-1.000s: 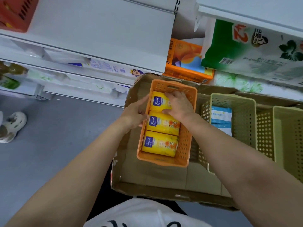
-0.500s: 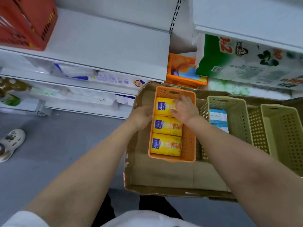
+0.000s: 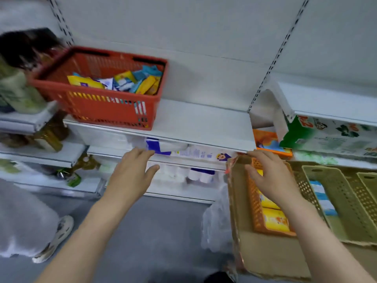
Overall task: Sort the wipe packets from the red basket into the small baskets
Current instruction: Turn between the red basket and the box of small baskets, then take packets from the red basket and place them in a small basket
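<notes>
Both my hands are up and empty: the left hand (image 3: 130, 176) hangs with fingers spread and loose in front of the lower shelves, and the right hand (image 3: 269, 176) hovers, fingers lightly bent and gripping nothing, above the far end of the orange basket (image 3: 253, 207). I'd say they're free because the next grab is from the red basket (image 3: 98, 107), which sits up on the white shelf (image 3: 200, 123), above and left of both hands, with a loose heap of packets (image 3: 122, 82) inside: yellow, blue and white, too jumbled and blurred to count.

Small baskets: I count three, side by side in the cardboard box (image 3: 263, 256), so each colour gets its own. The orange one holds yellow packets (image 3: 275, 221), two showing, more possibly under my hand. The middle beige basket (image 3: 344, 201) shows one blue-striped packet (image 3: 322, 195). The far beige basket (image 3: 369, 184) is cut off at the edge; contents unclear.
</notes>
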Action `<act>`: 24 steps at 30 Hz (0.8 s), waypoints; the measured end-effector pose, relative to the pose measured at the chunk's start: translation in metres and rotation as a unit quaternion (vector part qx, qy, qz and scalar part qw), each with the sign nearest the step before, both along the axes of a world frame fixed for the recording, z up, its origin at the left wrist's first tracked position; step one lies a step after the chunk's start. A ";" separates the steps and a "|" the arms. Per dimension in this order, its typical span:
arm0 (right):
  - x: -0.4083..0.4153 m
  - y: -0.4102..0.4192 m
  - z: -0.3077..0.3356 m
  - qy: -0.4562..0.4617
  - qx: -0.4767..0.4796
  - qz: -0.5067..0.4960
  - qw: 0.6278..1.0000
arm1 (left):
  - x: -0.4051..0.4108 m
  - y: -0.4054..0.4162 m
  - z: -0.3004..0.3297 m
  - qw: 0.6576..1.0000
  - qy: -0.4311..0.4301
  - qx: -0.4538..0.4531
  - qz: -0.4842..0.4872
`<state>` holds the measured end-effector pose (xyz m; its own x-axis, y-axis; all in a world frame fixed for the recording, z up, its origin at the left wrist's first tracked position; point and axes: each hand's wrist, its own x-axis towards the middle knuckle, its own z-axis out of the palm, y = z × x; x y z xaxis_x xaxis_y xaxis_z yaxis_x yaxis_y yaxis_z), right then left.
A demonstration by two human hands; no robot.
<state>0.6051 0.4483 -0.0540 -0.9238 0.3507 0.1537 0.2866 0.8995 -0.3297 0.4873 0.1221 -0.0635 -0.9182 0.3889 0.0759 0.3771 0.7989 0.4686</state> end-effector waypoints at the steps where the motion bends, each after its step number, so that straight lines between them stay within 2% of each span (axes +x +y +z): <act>1: -0.002 -0.021 0.006 0.024 -0.008 0.002 1.000 | -0.004 -0.021 0.006 1.000 0.020 0.002 0.011; 5: -0.021 -0.094 0.023 0.057 -0.036 0.040 0.997 | -0.026 -0.081 0.023 0.997 0.061 0.000 0.040; 10: -0.083 -0.145 0.036 0.087 -0.043 0.105 0.990 | -0.079 -0.113 0.033 0.994 0.105 0.005 0.038; 18: -0.251 -0.162 0.048 0.110 -0.013 0.127 0.986 | -0.229 -0.129 0.046 0.985 0.168 -0.031 0.034; 24: -0.390 -0.167 0.066 0.105 -0.045 0.153 0.982 | -0.348 -0.126 0.065 0.989 0.135 -0.047 0.038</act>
